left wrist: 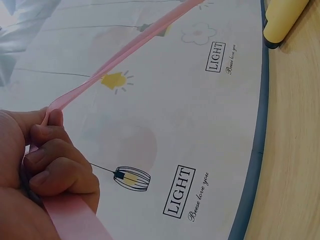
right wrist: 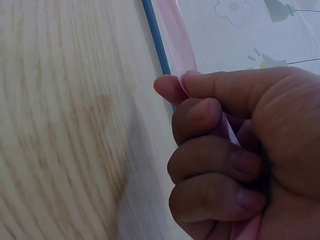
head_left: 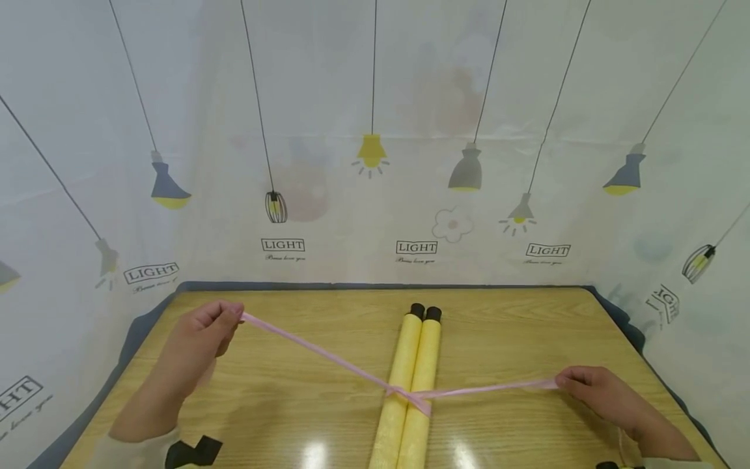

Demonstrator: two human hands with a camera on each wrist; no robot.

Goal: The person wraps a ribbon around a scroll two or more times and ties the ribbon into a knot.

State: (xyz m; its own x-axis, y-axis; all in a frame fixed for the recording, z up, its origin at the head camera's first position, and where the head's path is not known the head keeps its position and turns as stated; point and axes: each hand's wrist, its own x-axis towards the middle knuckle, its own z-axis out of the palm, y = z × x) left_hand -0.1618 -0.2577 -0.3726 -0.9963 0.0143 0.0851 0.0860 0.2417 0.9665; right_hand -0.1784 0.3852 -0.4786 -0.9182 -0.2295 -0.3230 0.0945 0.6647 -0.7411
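Observation:
Two yellow rolls (head_left: 416, 368) with black ends lie side by side on the wooden table, pointing away from me. A pink ribbon (head_left: 316, 350) passes around both and crosses over itself on top of them. My left hand (head_left: 202, 342) grips one end of the ribbon, raised at the left; in the left wrist view the ribbon runs through the curled fingers (left wrist: 65, 165) and hangs below. My right hand (head_left: 606, 394) pinches the other end, lower at the right, with the ribbon between thumb and forefinger in the right wrist view. Both lengths are stretched straight.
The wooden table (head_left: 305, 312) has a dark blue edge (head_left: 328, 285) along its back. Behind it and on both sides hangs a pale sheet (head_left: 351, 215) printed with lamps and the word LIGHT.

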